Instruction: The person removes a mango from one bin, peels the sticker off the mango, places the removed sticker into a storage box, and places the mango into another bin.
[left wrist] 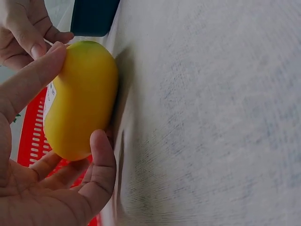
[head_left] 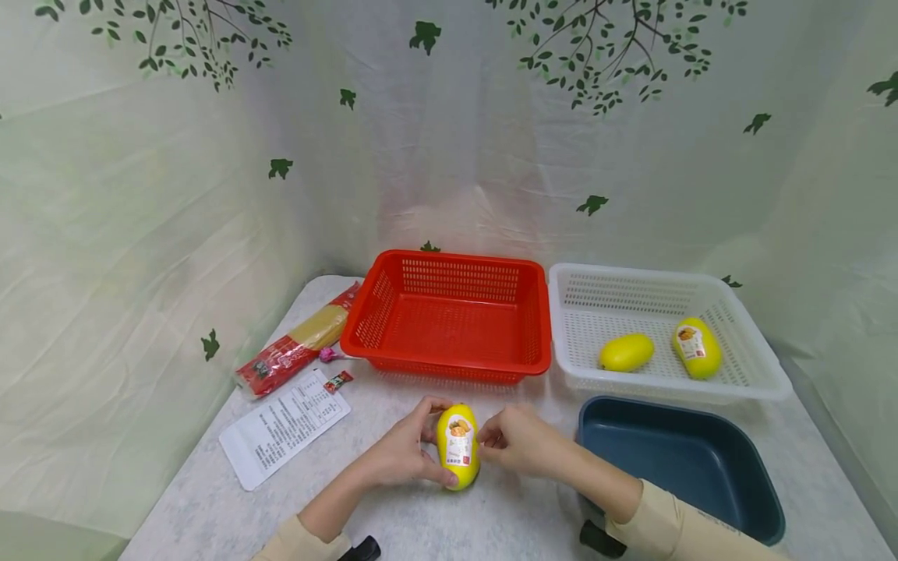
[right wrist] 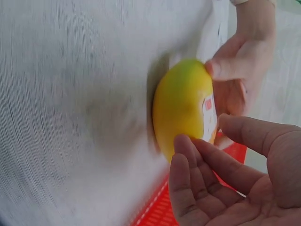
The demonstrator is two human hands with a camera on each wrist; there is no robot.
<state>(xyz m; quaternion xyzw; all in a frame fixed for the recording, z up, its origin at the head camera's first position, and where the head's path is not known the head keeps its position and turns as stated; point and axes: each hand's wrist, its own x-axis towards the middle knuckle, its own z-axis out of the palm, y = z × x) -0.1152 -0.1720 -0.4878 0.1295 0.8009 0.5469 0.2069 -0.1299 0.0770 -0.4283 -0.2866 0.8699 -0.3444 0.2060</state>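
Observation:
A yellow mango (head_left: pixel 463 415) with a white printed label (head_left: pixel 459 442) stands lengthwise on the table, near the front middle. My left hand (head_left: pixel 410 446) grips it from the left, thumb at the near end and fingers at the far end. In the left wrist view the mango (left wrist: pixel 87 99) shows a smooth yellow side with a greenish tip. On the other side, my right hand (head_left: pixel 522 442) has its fingertips at the label's edge. The right wrist view shows a gap between thumb and index finger beside the label (right wrist: pixel 209 117), with the other fingers loosely bent.
Behind the hands stands a red basket (head_left: pixel 449 370). A white basket (head_left: pixel 754 382) at right holds two yellow mangoes (head_left: pixel 627 353). The dark blue basin (head_left: pixel 673 448) lies by my right forearm. At left are a noodle packet (head_left: pixel 302 343), a printed white card (head_left: pixel 281 436) and a small red sachet (head_left: pixel 339 381).

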